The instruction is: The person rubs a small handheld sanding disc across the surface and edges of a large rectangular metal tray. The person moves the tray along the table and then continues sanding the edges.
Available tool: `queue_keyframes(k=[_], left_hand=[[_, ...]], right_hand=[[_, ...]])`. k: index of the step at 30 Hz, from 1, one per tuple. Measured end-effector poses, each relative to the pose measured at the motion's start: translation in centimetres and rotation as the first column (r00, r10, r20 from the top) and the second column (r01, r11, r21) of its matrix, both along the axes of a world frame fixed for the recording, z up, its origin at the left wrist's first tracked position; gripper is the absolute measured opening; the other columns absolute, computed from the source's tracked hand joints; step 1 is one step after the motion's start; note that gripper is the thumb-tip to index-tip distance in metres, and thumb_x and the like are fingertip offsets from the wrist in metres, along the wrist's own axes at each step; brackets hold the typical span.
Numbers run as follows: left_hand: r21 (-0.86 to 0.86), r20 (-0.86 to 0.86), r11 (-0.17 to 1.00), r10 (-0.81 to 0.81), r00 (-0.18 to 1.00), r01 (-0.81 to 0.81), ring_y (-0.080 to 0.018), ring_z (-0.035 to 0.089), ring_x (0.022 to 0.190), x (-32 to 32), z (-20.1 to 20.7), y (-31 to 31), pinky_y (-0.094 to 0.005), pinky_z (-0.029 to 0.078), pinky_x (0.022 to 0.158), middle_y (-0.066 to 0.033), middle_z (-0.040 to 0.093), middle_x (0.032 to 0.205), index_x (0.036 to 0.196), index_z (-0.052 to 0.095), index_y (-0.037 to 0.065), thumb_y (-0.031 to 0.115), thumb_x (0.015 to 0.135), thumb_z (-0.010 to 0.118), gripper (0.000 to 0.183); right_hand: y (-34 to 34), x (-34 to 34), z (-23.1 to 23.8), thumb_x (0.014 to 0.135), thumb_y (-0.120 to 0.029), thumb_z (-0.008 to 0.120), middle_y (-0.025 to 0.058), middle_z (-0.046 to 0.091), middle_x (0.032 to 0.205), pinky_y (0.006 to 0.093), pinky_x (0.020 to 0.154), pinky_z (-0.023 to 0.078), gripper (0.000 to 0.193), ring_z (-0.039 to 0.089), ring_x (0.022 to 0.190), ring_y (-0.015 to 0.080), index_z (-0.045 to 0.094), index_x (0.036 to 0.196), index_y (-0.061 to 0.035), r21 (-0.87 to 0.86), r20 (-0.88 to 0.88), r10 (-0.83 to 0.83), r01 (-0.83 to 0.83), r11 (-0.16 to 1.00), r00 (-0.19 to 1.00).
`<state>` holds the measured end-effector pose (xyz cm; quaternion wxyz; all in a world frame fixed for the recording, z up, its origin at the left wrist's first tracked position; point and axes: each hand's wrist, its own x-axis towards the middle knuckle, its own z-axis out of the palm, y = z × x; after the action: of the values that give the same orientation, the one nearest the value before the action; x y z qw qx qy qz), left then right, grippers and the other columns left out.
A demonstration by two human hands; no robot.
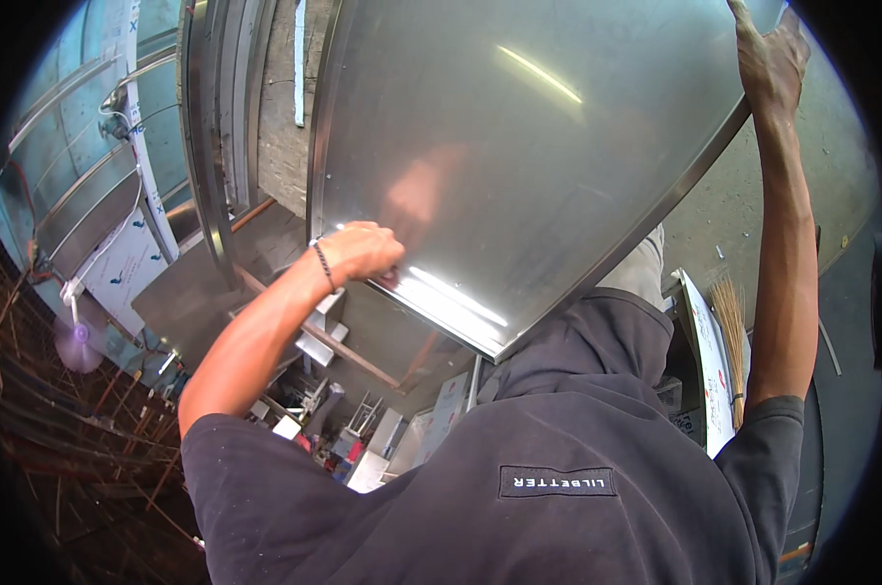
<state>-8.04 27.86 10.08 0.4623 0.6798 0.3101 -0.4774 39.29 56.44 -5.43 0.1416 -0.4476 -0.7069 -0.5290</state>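
- Cluttered workshop floor lies below.
- Left hand [363, 251] presses, fingers curled, on the shiny metal sheet [519, 146].
- Right hand [770, 60] grips its upper-right edge; best keep both firm.

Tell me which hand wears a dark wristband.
The left hand, low on the metal sheet, has the dark band at its wrist. The right hand, gripping the sheet's upper edge, has a bare wrist.

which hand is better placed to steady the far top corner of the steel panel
Probably the right hand: it already grips the steel panel at its upper far edge, arm stretched out. The left hand is closed on the lower near edge, well away from that corner.
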Motion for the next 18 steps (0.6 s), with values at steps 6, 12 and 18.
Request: queue_keyframes(k=[6, 12, 18], left_hand=[[0.007, 0.185, 1.0, -0.02, 0.982, 0.019, -0.0344, 0.072, 0.084, 4.2, 0.1, -3.3, -0.042, 0.057, 0.076, -0.0172, 0.072, 0.08, 0.081, 0.077, 0.008, 0.027, 0.081, 0.073, 0.019], [-0.097, 0.224, 0.987, 0.143, 0.964, -0.124, -0.0344, 0.072, 0.086, 6.7, -0.5, -4.3, -0.0436, 0.056, 0.078, -0.0149, 0.074, 0.084, 0.085, 0.077, 0.01, 0.031, 0.084, 0.07, 0.023], [0.007, 0.162, 0.997, 0.071, 0.984, -0.073, -0.0343, 0.072, 0.084, 4.8, -0.2, -4.1, -0.0441, 0.057, 0.075, -0.0166, 0.072, 0.079, 0.081, 0.076, 0.008, 0.029, 0.081, 0.073, 0.021]], right_hand=[[-1.5, -1.5, 2.5, 0.103, -0.053, 0.037, 0.0502, 0.007, 0.15, 0.0695, 0.105, 0.039, 0.08, 0.026, 0.136, 0.0648, -0.004, 0.161, -0.0156, -0.637, -0.601, -0.282, -0.235, 0.734, 0.748], [-2.6, -2.3, 5.4, 0.099, -0.054, 0.049, 0.049, 0.006, 0.152, 0.075, 0.106, 0.033, 0.086, 0.026, 0.137, 0.0638, -0.001, 0.161, -0.0204, -0.698, -0.664, -0.448, -0.28, 0.659, 0.599], [-2.4, -2.6, 6.5, 0.084, -0.07, 0.063, 0.0381, 0.049, 0.136, 0.0542, 0.11, 0.038, 0.107, 0.039, 0.136, 0.0481, 0.032, 0.149, 0.01, -0.665, -0.718, -0.519, -0.236, 0.709, 0.464]])
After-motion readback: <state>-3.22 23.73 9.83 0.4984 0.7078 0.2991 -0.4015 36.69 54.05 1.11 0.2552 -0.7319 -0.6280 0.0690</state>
